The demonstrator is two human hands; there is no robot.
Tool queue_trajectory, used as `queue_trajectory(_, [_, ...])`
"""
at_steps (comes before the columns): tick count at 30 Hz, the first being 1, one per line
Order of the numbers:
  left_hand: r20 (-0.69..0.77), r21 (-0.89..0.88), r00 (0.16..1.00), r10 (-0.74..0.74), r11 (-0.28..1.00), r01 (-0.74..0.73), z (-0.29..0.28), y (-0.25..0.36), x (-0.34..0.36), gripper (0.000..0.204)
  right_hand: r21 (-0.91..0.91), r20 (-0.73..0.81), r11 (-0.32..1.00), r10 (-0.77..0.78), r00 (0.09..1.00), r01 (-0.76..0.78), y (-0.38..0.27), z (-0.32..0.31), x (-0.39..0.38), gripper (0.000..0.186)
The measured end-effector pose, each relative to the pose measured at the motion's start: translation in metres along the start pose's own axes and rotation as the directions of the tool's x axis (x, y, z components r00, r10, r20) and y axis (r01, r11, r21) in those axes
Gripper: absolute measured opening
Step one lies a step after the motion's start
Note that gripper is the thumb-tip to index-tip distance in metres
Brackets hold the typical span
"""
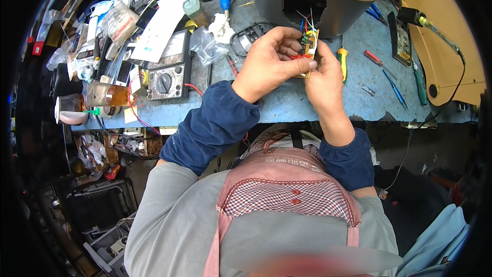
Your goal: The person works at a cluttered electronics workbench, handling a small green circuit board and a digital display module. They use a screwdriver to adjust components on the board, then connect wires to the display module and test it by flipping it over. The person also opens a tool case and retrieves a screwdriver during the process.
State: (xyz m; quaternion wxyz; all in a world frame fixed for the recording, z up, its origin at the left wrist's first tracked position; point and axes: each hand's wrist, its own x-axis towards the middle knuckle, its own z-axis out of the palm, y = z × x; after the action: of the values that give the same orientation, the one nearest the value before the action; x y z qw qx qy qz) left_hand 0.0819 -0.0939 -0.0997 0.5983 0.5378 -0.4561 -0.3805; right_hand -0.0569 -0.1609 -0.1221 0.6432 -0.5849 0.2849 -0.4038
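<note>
Between my two hands is a small circuit board (311,45) with a yellowish edge and several components, held tilted just in front of a dark grey appliance (343,5). Thin wires (309,16) run from the board into an opening in the appliance's wall. My left hand (271,61) is closed on the board's left side, thumb stretched across its near end and fingers curled. My right hand (328,82) pinches the right edge. Something red shows beside the left thumb; the fingers hide much of the board. A black oval panel (244,40) lies left of the hands.
An analog multimeter (166,81) sits at left, with papers, bags and bottles around it. A yellow-green screwdriver (343,65), a red-handled screwdriver (374,57), blue tweezers (393,88) and a green-handled tool (419,84) lie at right, near a tan casing (453,54).
</note>
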Motion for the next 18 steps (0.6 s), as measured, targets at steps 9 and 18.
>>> queue_trajectory(9, [-0.011, 0.049, 1.0, 0.012, 0.999, -0.012, 0.0022, 0.0023, -0.0025, 0.064, 0.131, 0.06, 0.991, 0.026, 0.998, -0.034, -0.0034, -0.0011, 0.0017, 0.05])
queue_trajectory(18, [-0.021, 0.094, 0.999, 0.028, 0.995, -0.025, 0.0022, 0.0029, -0.0031, 0.06, 0.162, 0.057, 0.985, 0.056, 0.997, -0.064, -0.005, 0.0007, 0.0016, 0.045])
